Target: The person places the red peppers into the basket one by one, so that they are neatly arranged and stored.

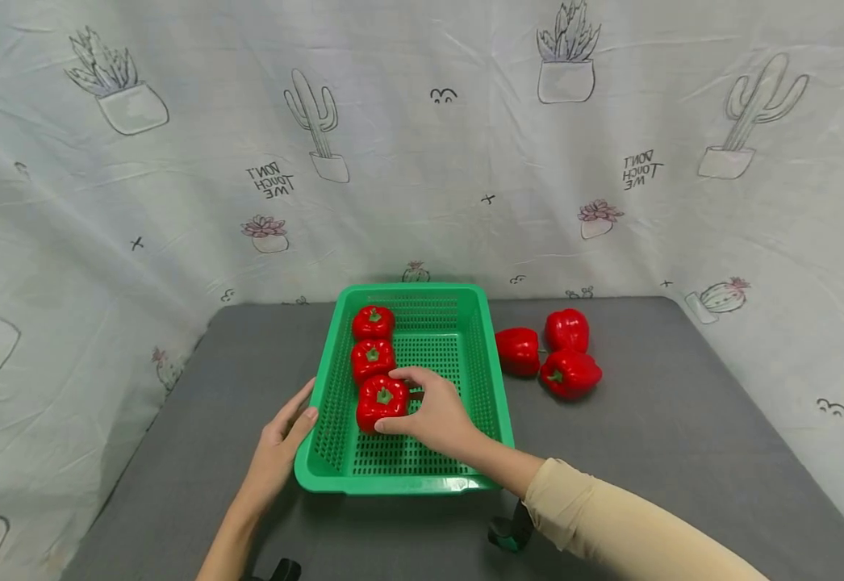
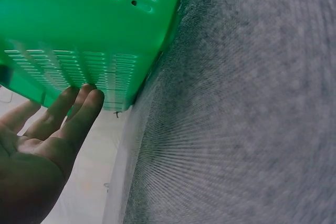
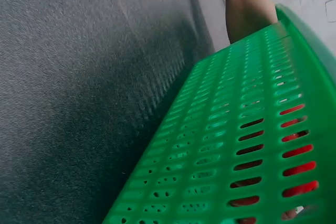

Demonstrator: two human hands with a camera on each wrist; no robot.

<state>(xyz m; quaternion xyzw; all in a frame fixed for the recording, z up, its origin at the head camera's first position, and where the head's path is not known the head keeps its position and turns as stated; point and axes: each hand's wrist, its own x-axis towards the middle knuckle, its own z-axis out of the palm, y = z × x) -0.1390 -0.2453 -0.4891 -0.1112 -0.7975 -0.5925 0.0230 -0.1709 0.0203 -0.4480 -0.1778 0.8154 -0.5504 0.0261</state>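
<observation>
The basket [image 1: 407,485] is bright green, patterned with rows of slots. Along its left edge, three peppers [image 1: 371,367] shine red with green stems; the loose peppers [image 1: 574,378] past its right edge are red too. The table [image 1: 669,428] is grey, the sleeve [image 1: 625,516] beige, and the whitish cloth [image 1: 422,177] bears grey-outlined potted plants, some pink-tipped, and dark lettering.

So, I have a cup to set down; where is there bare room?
Free: the gray table right of the three loose peppers, the table left of the basket beyond the left grip, and the far right corner inside the basket. Crowded: the basket's left side, holding three peppers; its middle, where the right grip holds the nearest one.
</observation>
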